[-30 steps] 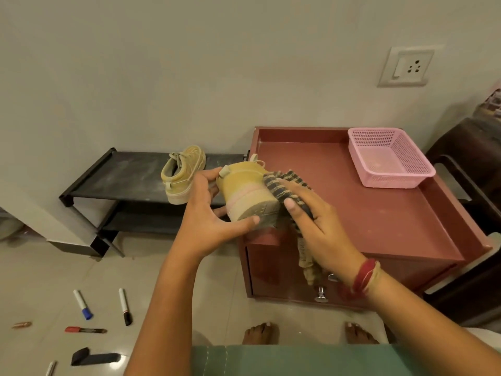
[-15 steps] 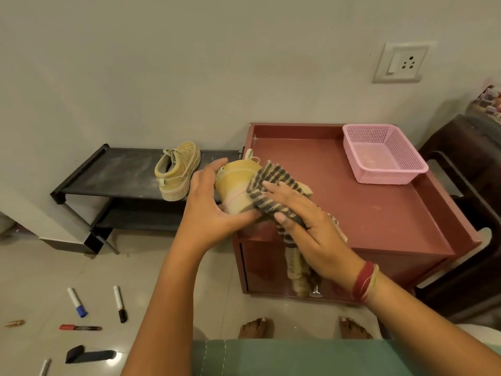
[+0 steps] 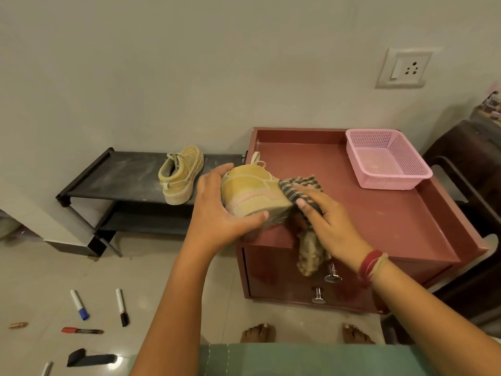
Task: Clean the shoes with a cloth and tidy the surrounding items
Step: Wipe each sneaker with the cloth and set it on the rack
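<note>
Head view, operator's report. My left hand (image 3: 217, 213) grips the yellow sneaker (image 3: 252, 191) at its heel end: the thumb lies along the sole edge and the fingers wrap over the top. I hold the sneaker in the air, over the front left corner of the red cabinet (image 3: 406, 226), with its sole turned down and toward me.

My right hand (image 3: 325, 221) holds the striped cloth (image 3: 301, 185). The fingers curl over it and press it against the side of the sneaker, toward the toe. The loose end of the cloth hangs below the palm, in front of the cabinet's upper drawer knob (image 3: 333, 275). A red thread band (image 3: 370, 267) sits on the right wrist.

The second sneaker (image 3: 180, 175) stands upright on the top shelf of the black shoe rack (image 3: 122, 180), just beside the cabinet's left side. A pink basket (image 3: 390, 183) stands at the back right of the cabinet top.

On the floor at lower left lie a blue-capped marker (image 3: 79, 305), a black-capped marker (image 3: 122, 307) and a red marker (image 3: 81, 330), all apart from one another.
</note>
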Available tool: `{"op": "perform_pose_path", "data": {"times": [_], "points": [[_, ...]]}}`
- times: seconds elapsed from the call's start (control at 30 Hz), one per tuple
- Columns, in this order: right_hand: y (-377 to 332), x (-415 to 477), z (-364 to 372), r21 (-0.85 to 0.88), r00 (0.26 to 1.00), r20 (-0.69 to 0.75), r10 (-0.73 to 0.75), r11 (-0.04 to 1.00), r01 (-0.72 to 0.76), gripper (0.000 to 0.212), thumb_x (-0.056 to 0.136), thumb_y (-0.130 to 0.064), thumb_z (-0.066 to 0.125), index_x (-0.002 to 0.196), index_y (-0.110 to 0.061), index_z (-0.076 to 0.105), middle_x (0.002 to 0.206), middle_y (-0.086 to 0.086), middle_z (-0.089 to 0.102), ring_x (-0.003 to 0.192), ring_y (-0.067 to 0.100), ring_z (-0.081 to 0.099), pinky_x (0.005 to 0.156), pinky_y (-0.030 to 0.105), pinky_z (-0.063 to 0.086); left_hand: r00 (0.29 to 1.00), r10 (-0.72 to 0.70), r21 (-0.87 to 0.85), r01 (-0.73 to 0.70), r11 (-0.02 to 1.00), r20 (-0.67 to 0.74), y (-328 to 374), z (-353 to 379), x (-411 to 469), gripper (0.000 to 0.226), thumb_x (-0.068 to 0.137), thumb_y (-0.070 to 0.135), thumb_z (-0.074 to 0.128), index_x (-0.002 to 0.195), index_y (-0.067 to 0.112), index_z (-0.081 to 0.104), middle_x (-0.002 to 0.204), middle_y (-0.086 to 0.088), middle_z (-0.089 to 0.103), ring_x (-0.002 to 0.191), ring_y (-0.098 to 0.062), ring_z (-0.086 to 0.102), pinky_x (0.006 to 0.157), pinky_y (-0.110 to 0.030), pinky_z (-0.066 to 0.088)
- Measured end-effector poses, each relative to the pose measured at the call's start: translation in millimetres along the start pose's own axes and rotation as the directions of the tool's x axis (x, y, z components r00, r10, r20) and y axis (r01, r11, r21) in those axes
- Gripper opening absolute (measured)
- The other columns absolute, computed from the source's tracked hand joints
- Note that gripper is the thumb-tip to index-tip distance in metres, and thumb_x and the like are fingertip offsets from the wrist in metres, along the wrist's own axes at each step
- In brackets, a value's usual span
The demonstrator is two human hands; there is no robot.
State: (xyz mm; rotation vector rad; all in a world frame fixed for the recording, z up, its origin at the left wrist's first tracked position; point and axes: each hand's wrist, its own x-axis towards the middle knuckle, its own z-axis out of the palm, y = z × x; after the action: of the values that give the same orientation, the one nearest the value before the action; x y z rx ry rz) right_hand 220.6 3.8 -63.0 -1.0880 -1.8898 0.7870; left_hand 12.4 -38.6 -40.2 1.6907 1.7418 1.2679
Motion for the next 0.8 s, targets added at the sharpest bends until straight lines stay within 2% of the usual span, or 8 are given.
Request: {"op": "perform_pose_path", "data": {"times": [0.07,0.13,0.2,0.3,0.43,0.53,0.67,0.8], "points": [[-11.9,-6.9,9.3,0.068,0.995,0.056,-0.078,0.995,0.075,0.046,0.09,-0.045,0.043,0.132,-0.027,0.052,0.137,-0.007,0.053,0.131,0.006,0.042,0.111,0.034,0.034,1.0,0.01,0.01,-0.01,1.0,-0.012,0.8,1.3,0.5,0.099,0.044,0.059,0.073,0.134,0.038,0.037,0.131,0.012,0.035,0.108,0.003,0.04,0.092,-0.022,0.041],[-12.0,-9.6,12.3,0.087,0.987,0.094,-0.134,0.988,0.126,0.043,0.092,-0.042,0.043,0.133,-0.028,0.05,0.138,-0.008,0.052,0.134,0.007,0.04,0.111,0.031,0.033,1.0,0.005,0.006,-0.005,1.0,-0.016,0.4,1.2,1.1,0.099,0.044,0.06,0.073,0.134,0.038,0.038,0.131,0.012,0.036,0.106,0.012,0.039,0.088,-0.015,0.039],[4.4,0.0,4.6,0.032,0.996,0.06,-0.059,0.998,0.057,0.046,0.092,-0.044,0.044,0.132,-0.024,0.053,0.136,-0.004,0.054,0.132,0.013,0.044,0.11,0.036,0.036,1.0,-0.016,-0.009,0.016,1.0,-0.009,-0.7,-0.3,0.4,0.098,0.044,0.061,0.075,0.133,0.041,0.037,0.131,0.014,0.036,0.109,0.015,0.037,0.086,-0.014,0.039],[22.9,10.4,-9.8,-0.04,0.994,-0.004,0.112,0.993,-0.112,0.053,0.087,-0.046,0.042,0.129,-0.017,0.056,0.13,0.002,0.059,0.124,0.02,0.052,0.104,0.033,0.04,1.0,-0.022,-0.019,0.022,1.0,0.005,-0.2,-0.2,-1.4,0.096,0.046,0.058,0.075,0.133,0.043,0.036,0.131,0.014,0.034,0.112,0.01,0.038,0.092,-0.026,0.044],[-2.0,-8.9,7.2,0.027,0.995,0.089,-0.038,0.999,0.036,0.043,0.089,-0.048,0.042,0.131,-0.036,0.048,0.138,-0.008,0.051,0.134,0.008,0.04,0.11,0.026,0.03,0.999,-0.022,-0.003,0.023,1.0,0.027,3.7,2.5,1.6,0.101,0.046,0.056,0.066,0.14,0.038,0.032,0.133,0.008,0.03,0.115,-0.008,0.038,0.099,-0.033,0.043],[4.2,-8.2,7.8,-0.001,0.99,0.11,-0.093,0.996,0.094,0.045,0.091,-0.047,0.042,0.134,-0.033,0.047,0.14,-0.008,0.049,0.134,0.007,0.039,0.112,0.033,0.031,0.999,-0.033,0.004,0.033,0.999,0.027,1.3,2.0,2.2,0.102,0.047,0.058,0.065,0.142,0.038,0.031,0.133,0.009,0.029,0.116,-0.007,0.036,0.1,-0.031,0.041],[29.0,11.2,-8.0,-0.036,0.997,-0.006,0.072,0.997,-0.073,0.051,0.089,-0.044,0.043,0.131,-0.019,0.054,0.132,0.002,0.057,0.125,0.017,0.05,0.105,0.045,0.04,0.999,-0.049,0.015,0.049,0.999,0.022,0.4,2.1,3.3,0.107,0.046,0.064,0.079,0.14,0.041,0.033,0.134,0.011,0.029,0.118,-0.004,0.036,0.097,-0.027,0.04],[9.4,2.2,4.5,0.035,0.999,0.053,-0.002,0.999,0.0,0.041,0.089,-0.044,0.046,0.128,-0.034,0.05,0.134,-0.008,0.053,0.131,0.008,0.043,0.109,0.024,0.032,0.999,-0.04,0.017,0.039,0.999,0.03,-3.3,0.3,7.2,0.108,0.045,0.07,0.075,0.14,0.042,0.032,0.134,0.011,0.031,0.119,-0.004,0.037,0.096,-0.026,0.039]]}}
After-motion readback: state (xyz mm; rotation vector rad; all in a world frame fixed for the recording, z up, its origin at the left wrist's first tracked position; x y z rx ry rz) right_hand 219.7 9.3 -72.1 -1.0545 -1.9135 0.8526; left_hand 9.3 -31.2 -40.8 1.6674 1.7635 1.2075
